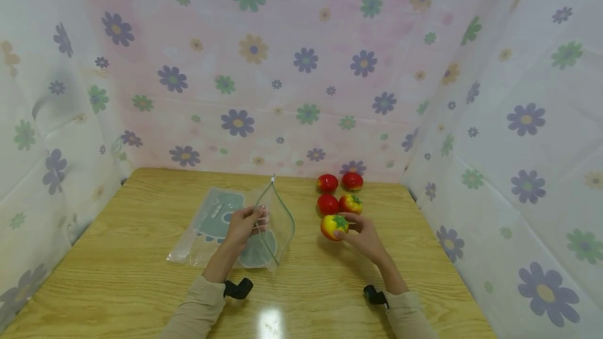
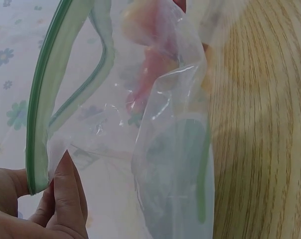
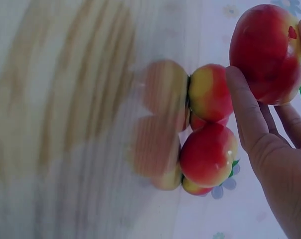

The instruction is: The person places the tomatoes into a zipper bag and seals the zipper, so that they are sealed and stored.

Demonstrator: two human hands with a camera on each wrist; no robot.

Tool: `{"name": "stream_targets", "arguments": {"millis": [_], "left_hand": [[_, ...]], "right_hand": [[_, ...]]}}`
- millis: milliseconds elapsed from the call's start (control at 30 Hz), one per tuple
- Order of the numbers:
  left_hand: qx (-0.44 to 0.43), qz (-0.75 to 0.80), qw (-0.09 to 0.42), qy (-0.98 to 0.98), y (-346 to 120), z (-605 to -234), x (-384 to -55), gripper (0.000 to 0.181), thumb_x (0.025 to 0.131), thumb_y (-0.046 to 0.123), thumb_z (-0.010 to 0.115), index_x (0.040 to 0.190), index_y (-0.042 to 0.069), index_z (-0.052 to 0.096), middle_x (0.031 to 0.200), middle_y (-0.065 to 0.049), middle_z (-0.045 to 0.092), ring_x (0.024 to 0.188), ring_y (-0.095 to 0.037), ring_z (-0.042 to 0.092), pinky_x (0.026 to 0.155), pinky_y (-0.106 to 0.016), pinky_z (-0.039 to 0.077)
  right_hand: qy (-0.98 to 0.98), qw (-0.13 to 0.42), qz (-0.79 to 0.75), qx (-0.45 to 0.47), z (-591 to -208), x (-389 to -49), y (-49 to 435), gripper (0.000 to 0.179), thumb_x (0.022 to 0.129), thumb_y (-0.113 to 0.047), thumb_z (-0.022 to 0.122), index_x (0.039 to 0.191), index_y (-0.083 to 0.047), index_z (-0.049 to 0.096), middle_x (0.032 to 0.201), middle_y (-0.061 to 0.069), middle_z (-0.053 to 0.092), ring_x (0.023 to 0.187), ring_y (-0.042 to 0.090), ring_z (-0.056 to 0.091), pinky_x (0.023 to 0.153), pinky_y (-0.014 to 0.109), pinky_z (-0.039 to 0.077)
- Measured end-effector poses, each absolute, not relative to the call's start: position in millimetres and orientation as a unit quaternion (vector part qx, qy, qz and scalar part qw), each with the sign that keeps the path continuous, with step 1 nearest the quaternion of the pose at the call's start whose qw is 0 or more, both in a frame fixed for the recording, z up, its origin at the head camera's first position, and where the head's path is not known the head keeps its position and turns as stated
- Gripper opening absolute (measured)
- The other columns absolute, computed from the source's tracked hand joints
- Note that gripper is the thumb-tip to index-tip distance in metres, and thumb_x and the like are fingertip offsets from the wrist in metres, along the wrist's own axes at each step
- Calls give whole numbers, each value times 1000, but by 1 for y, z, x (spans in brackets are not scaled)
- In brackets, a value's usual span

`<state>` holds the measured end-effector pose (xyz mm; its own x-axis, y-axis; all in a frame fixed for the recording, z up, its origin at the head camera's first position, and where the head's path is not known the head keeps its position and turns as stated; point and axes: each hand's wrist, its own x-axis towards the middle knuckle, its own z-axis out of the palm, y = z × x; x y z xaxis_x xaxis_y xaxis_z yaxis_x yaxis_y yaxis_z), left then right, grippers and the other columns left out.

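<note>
A clear zip bag (image 1: 218, 224) with a grey-green printed picture lies partly flat, its green-edged mouth standing up and gaping toward the right. My left hand (image 1: 241, 228) pinches the near side of that mouth; the left wrist view shows thumb and fingers at the green zip strip (image 2: 36, 107). In my right hand (image 1: 366, 238) is a yellow-and-red tomato (image 1: 331, 226) with a green leafy top, gripped between thumb and fingers. The right wrist view has this tomato raised off the table. Behind it sit several similar tomatoes, among them a red one (image 1: 327, 204) and a yellow-red one (image 1: 350, 203).
The wooden table (image 1: 118, 271) reflects light near its front edge. Flower-patterned cloth (image 1: 282, 67) hangs at the back and on both sides. Two more red tomatoes (image 1: 327, 183) stand close to the back edge. A black wrist mount (image 1: 239, 289) sits at each sleeve.
</note>
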<state>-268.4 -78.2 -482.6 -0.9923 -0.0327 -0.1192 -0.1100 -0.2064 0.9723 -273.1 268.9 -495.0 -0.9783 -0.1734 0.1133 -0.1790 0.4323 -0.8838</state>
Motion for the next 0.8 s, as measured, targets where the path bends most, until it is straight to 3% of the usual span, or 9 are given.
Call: {"name": "stream_targets", "arguments": {"millis": [367, 633, 800], "left_hand": [[-46, 775, 26, 630, -78, -488, -270, 33, 105, 16, 58, 122, -12, 64, 89, -2, 70, 76, -10, 68, 69, -25, 60], [-49, 775, 25, 629, -78, -488, -271, 35, 105, 16, 59, 124, -13, 62, 88, -1, 70, 75, -9, 68, 68, -24, 60], [-48, 775, 25, 630, -77, -488, -270, 34, 105, 17, 60, 123, -12, 63, 88, -2, 70, 75, -10, 68, 68, -25, 60]], "right_hand": [[-833, -13, 532, 155, -497, -266, 245, 50, 88, -17, 82, 134, -10, 64, 137, 17, 58, 115, 35, 62, 92, 33, 54], [-814, -16, 542, 207, -489, -261, 227, 54, 88, -14, 82, 137, -6, 61, 136, 15, 60, 119, 36, 60, 97, 40, 54], [-791, -19, 564, 236, -487, -260, 217, 57, 87, -9, 81, 139, -4, 59, 138, 16, 57, 116, 36, 60, 90, 35, 59]]}}
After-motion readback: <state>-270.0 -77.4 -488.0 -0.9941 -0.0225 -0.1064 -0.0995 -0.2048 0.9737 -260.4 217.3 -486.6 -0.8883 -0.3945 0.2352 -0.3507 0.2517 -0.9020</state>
